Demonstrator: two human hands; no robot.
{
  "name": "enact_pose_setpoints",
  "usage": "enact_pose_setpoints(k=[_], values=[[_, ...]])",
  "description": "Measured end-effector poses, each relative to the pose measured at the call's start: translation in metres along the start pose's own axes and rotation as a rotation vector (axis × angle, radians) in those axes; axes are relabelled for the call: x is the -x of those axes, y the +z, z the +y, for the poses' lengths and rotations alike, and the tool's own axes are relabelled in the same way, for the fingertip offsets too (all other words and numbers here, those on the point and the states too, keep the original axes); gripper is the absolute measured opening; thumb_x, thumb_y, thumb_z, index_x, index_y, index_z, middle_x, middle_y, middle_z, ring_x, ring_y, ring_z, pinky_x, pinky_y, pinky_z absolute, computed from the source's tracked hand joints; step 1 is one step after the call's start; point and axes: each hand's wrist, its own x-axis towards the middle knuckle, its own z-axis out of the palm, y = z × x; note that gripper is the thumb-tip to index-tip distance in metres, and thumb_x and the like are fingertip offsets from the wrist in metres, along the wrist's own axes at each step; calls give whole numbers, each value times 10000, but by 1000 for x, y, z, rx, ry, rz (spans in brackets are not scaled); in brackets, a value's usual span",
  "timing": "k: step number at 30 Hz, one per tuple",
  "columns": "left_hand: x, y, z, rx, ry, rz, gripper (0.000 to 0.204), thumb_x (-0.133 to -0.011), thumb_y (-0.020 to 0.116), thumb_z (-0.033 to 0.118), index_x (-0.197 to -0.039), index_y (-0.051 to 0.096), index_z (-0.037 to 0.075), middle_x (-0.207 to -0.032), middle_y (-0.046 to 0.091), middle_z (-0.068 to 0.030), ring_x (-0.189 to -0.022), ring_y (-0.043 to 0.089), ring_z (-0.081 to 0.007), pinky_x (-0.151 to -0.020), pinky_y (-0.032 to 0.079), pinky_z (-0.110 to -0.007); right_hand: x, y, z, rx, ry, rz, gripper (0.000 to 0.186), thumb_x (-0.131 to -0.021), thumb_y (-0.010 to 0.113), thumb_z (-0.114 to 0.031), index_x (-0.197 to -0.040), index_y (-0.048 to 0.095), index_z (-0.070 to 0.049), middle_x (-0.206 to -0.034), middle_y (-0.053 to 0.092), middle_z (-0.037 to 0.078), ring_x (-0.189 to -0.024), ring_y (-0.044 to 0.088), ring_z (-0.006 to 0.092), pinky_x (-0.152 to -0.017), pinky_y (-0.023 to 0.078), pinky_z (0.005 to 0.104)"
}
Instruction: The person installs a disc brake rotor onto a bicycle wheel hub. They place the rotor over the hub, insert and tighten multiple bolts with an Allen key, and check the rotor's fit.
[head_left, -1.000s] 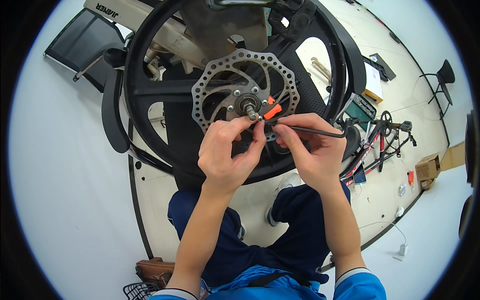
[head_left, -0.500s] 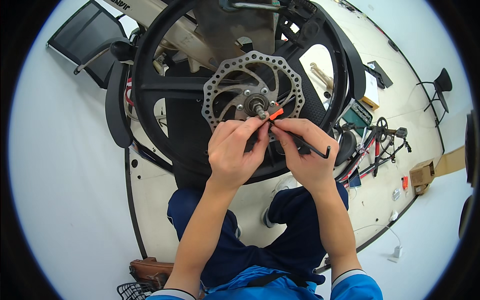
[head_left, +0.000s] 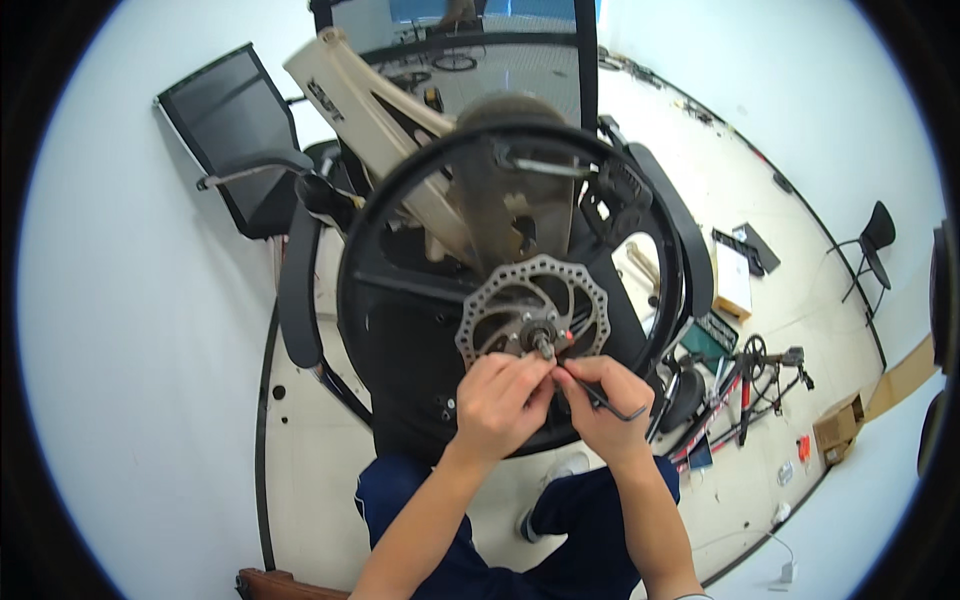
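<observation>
Head view: forearms rise from bottom edge, hands meeting just below centre. Right hand (head_left: 610,412) pinches black hex key (head_left: 624,412); left hand (head_left: 503,408) has fingertips pressed together beside axle (head_left: 543,344), can't tell on what. Hands block brake disc (head_left: 520,322)'s lower edge. Cardboard box (head_left: 838,430) lower right.

White walls (head_left: 130,350), pale floor (head_left: 320,500), black chair (head_left: 877,228)

Here we look down and forward from the person's head, fisheye-wide! The wheel (head_left: 412,287) sits close below; that small black chair (head_left: 878,226) is far off right.
</observation>
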Motion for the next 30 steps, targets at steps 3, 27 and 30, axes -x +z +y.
enact_pose_setpoints(k=[3, 27, 30], values=[[6, 4, 0, 11, -21, 6, 383, -659, 839, -85, -1012, 759, 42, -962, 777, -61, -723, 658, -217, -663, 556, -308, 2, 1, 4, -3, -29, 11, 187, -795, 847, 15, -885, 683, 6, -800, 710, 125, -667, 693, 258, -597, 546, 317], [2, 11, 1, 39, -73, 64, 345, -676, 843, -40, -1003, 763, 31, -871, 734, -51, -711, 648, -227, -640, 515, -337, -9, -2, 2, 78, -62, -32, 191, -841, 813, 1, -731, 657, 2, -644, 592, 91, -523, 564, 207, -479, 421, 303], [3, 9, 4, 57, -120, 63, 262, -677, 842, -64, -918, 777, 19, -886, 752, -60, -739, 662, -235, -673, 542, -320, -10, 0, 3, 76, -62, -33, 240, -876, 805, -28, -706, 637, 4, -617, 560, 83, -500, 519, 194, -466, 383, 307]])
